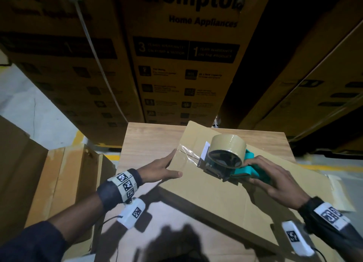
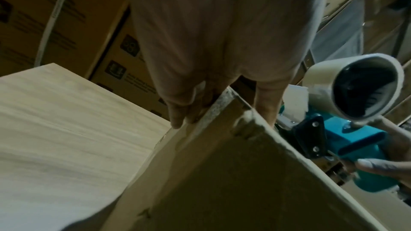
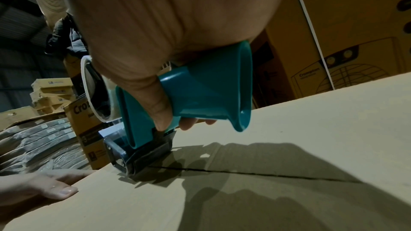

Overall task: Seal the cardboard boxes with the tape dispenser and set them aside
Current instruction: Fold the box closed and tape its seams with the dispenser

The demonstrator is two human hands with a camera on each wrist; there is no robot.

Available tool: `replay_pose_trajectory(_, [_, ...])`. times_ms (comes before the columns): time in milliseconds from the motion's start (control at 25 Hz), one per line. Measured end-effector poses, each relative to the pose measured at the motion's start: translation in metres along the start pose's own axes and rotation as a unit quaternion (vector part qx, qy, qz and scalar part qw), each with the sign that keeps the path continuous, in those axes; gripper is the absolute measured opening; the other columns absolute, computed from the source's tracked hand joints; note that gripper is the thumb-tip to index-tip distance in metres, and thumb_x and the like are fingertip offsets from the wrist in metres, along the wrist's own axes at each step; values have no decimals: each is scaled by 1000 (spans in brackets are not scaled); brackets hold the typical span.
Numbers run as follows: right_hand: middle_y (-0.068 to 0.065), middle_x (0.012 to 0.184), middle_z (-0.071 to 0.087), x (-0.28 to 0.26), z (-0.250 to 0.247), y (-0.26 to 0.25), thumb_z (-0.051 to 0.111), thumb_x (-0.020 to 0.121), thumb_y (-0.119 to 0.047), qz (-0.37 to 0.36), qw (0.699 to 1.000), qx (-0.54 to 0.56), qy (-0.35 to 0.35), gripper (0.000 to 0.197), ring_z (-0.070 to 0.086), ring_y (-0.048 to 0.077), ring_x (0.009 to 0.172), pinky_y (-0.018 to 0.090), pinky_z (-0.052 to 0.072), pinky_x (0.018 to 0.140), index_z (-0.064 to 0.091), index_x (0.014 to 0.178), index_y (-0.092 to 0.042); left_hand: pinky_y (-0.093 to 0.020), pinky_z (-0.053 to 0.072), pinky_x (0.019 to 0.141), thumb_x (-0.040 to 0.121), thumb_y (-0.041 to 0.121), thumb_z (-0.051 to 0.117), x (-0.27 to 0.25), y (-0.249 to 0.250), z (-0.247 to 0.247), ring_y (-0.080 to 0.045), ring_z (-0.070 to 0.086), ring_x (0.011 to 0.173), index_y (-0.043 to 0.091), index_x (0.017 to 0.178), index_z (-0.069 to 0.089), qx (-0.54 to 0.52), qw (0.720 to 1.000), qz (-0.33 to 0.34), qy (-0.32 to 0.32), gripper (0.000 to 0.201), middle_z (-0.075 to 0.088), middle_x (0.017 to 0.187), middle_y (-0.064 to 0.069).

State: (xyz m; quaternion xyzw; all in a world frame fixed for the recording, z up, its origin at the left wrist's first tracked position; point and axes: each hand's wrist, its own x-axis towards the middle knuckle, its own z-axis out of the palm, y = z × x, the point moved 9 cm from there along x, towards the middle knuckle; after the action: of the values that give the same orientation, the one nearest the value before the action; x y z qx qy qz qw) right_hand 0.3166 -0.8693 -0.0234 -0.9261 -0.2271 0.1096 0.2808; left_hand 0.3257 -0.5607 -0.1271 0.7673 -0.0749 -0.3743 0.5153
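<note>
Taping the box seam, far-left end.
Right hand grips the tape dispenser, pressing it onto the seam; left hand, fingers straight, braces the cardboard box at its left edge, so it stays put.

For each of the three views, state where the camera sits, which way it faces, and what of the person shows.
Head: on the head, facing forward and down at the cardboard box; both forearms, left hand, right hand show.
Left wrist: along the left hand at the box corner; fingers show.
Right wrist: along the right hand at the tape dispenser on the seam.
All three share box and dispenser.
</note>
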Motion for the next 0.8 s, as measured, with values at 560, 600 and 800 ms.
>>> replay_pose_trajectory(560, [-34,134,48,-2,-4,-1,74,92,-18,15,1000,4,-11,65,52,-3,120,24,50,96,45,132,-59,-49,1,128,98,58,39,-8,40,2,-11,-13,156,24,162,-17,469,874,85,90,91,-24,167,5])
replay_pose_trajectory(600, [-34,135,48,-2,-5,-2,74,92,-17,15,1000,5,-10,65,52,-4,121,24,50,95,45,132,-60,-50,3,128,96,56,37,-5,36,3,-10,-12,157,23,162,-16,463,879,73,91,91,-24,167,5])
replay_pose_trajectory(800, [-35,133,49,-4,-13,-1,74,92,-16,25,999,25,-3,65,51,-6,120,26,48,95,45,128,-62,-54,2,126,86,59,24,-4,32,4,-12,1,158,26,161,-19,481,863,68,139,93,-22,168,9])
